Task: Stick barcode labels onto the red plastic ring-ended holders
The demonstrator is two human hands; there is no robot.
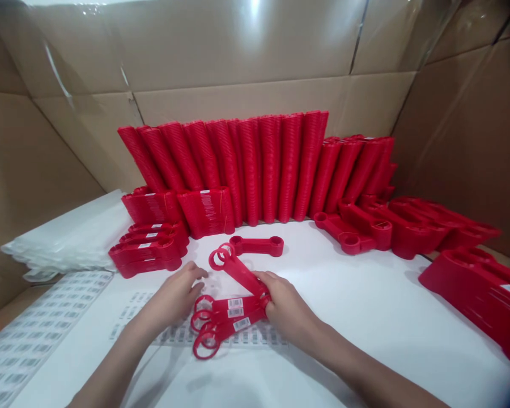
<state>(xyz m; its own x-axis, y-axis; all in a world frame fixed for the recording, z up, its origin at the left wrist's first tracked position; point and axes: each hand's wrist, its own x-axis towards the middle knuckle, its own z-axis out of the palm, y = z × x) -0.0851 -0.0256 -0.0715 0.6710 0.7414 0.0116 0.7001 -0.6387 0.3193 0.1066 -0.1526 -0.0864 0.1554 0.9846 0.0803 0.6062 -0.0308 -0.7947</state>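
A fan of red ring-ended plastic pieces [233, 317] is held above the middle of the table [348, 294]. Its gathered ends are clamped in the right hand [287, 306], while the ringed free ends are pointed left. The upper pieces are slanted up and to the left; the lower ones are spread with their long axes running left and somewhat downward (three white barcode labels [241, 324] can be seen on these). The left hand [176, 294] is poised just beside the rings, its fingers loosely curled and the thumb and forefinger tips parted.

Beneath the fan, a printed label sheet [255, 338] is laid on the table. Just beyond the fan, a single red piece [257, 245] is laid flat, its long axis running left to right. A stretch of white tabletop is left between the right forearm and the red stack [476, 300] at the right edge. The far side is lined by tall red stacks [250, 170], and a cardboard wall [246, 51] is set behind them. At the left, clear plastic bags [76, 226] are piled beside shorter red stacks [147, 258]; whether anything is contained in them cannot be told.
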